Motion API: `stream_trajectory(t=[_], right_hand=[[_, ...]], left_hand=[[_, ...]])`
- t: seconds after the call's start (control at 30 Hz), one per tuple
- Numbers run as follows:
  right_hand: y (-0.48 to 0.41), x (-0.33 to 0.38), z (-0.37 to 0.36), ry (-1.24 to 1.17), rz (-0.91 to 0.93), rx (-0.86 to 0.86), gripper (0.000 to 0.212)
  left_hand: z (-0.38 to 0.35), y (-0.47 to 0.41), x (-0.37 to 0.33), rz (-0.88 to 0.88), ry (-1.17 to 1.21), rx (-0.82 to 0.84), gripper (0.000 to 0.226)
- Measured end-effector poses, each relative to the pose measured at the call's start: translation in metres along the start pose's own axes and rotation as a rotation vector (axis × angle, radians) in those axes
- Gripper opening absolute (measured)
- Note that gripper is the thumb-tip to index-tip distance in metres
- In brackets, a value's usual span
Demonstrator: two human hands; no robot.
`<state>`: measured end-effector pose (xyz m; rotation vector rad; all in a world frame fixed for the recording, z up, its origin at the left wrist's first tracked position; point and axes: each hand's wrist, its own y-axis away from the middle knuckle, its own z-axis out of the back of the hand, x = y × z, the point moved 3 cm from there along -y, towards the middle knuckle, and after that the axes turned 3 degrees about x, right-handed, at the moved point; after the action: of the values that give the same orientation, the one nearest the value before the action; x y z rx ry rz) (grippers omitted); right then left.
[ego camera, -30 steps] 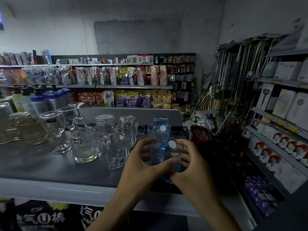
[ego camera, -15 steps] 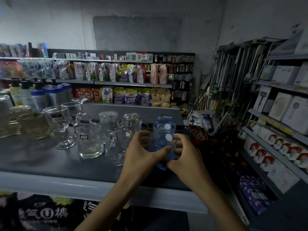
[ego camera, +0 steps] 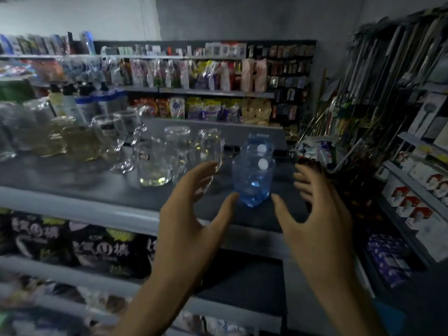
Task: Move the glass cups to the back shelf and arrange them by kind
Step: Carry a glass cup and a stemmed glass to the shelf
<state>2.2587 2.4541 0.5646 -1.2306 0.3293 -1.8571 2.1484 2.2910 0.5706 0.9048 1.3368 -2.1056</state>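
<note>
Shelf (ego camera: 72, 177) holds glass cups (ego camera: 153, 163) w/ stocked racks (ego camera: 206, 92) behind.

I no longer grip the blue cup (ego camera: 253, 180); it stands on the shelf (ego camera: 72, 175), my left hand (ego camera: 191, 214) and right hand (ego camera: 317, 214) spread beside it.

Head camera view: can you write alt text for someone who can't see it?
The left hand and right hand, both open, flank a blue glass cup standing on a dark shop shelf, gripping nothing. A second blue cup stands behind it, with clear glass mugs to the left and stocked shelves beyond.
</note>
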Motion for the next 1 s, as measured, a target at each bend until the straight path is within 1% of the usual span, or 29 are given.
stream_trajectory(t=[0.07, 0.13, 0.2, 0.23, 0.3, 0.33, 0.4, 0.47, 0.5, 0.53, 0.6, 0.73, 0.87, 1.0], right_hand=[[0.031, 0.013, 0.005, -0.029, 0.12, -0.004, 0.051], [0.066, 0.025, -0.002, -0.071, 0.226, 0.072, 0.043], [0.101, 0.029, -0.024, -0.11, 0.286, 0.192, 0.041], [0.125, 0.028, -0.041, -0.129, 0.275, 0.286, 0.042], [0.162, 0.02, -0.071, -0.143, 0.202, 0.441, 0.042], [0.188, 0.015, -0.092, -0.141, 0.161, 0.555, 0.045], [0.247, 0.004, -0.13, -0.074, 0.091, 0.798, 0.059], [0.302, -0.006, -0.16, 0.02, 0.031, 1.033, 0.076], [0.327, -0.008, -0.172, 0.068, 0.045, 1.126, 0.084], [0.349, -0.008, -0.183, 0.117, 0.084, 1.2, 0.088], [0.381, 0.0, -0.205, 0.192, 0.164, 1.315, 0.087], [0.432, 0.031, -0.255, 0.258, 0.317, 1.471, 0.08], [0.473, 0.069, -0.312, 0.296, 0.421, 1.589, 0.079], [0.501, 0.118, -0.362, 0.289, 0.447, 1.654, 0.076]], left_hand=[[0.024, 0.041, 0.005, -0.032, -0.073, -0.075, 0.038], [0.046, 0.084, 0.02, -0.002, -0.203, -0.109, 0.037], [0.065, 0.129, 0.046, 0.091, -0.406, -0.088, 0.04], [0.076, 0.161, 0.062, 0.171, -0.518, -0.071, 0.041], [0.091, 0.212, 0.089, 0.286, -0.63, -0.059, 0.043], [0.103, 0.243, 0.103, 0.374, -0.684, -0.05, 0.044], [0.125, 0.306, 0.131, 0.558, -0.761, -0.01, 0.046], [0.147, 0.366, 0.153, 0.714, -0.788, 0.029, 0.05], [0.159, 0.393, 0.163, 0.785, -0.789, 0.049, 0.051], [0.171, 0.417, 0.171, 0.849, -0.79, 0.057, 0.051], [0.197, 0.456, 0.183, 0.967, -0.799, 0.044, 0.05], [0.252, 0.525, 0.202, 1.137, -0.81, 0.032, 0.049], [0.303, 0.581, 0.217, 1.312, -0.795, 0.016, 0.048], [0.345, 0.604, 0.233, 1.438, -0.772, -0.105, 0.044]])
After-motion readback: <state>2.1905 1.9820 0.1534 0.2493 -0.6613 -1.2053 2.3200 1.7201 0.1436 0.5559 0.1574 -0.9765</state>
